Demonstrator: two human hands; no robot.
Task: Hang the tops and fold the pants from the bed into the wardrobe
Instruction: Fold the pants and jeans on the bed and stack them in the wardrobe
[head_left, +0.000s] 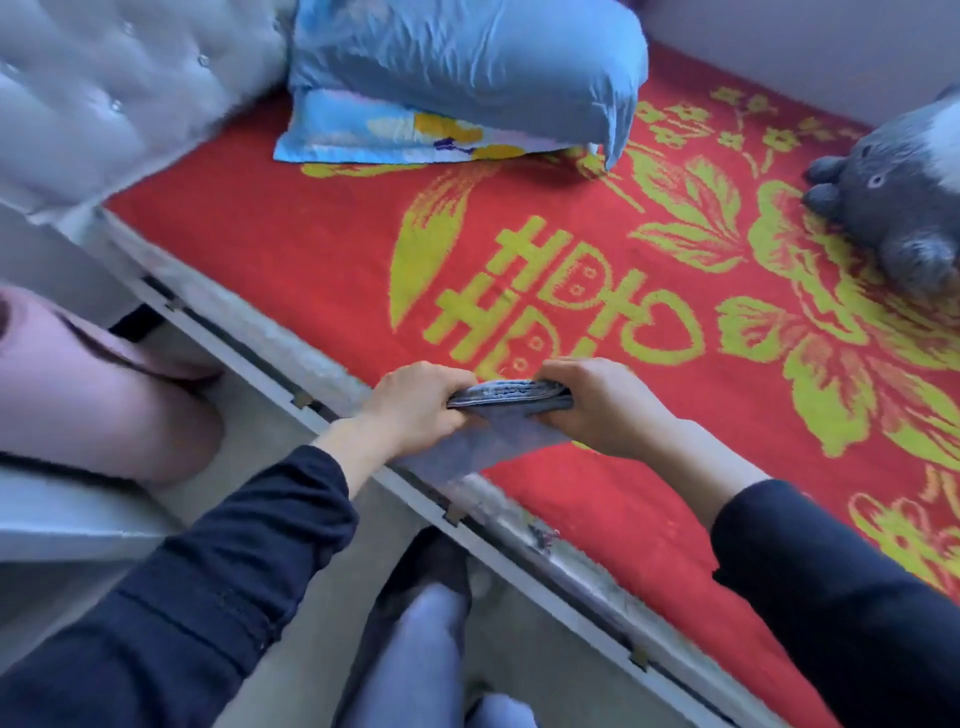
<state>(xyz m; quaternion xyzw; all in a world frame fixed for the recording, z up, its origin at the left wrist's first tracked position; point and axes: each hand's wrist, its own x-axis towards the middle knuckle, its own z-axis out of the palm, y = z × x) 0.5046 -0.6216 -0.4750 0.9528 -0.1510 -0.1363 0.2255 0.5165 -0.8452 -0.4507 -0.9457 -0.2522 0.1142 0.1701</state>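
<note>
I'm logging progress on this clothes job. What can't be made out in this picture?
Folded grey garment, head view: left hand and right hand cover its ends, so pants or top is unclear.
Wardrobe: nowhere in frame.
Grey plush toy: cut off by the right edge.
Pink object: blurred, cut by the left edge.

The grey-blue pants (511, 397) are folded into a thick, layered bundle. A loose flap hangs down at the near edge of the bed (291, 244).
</note>
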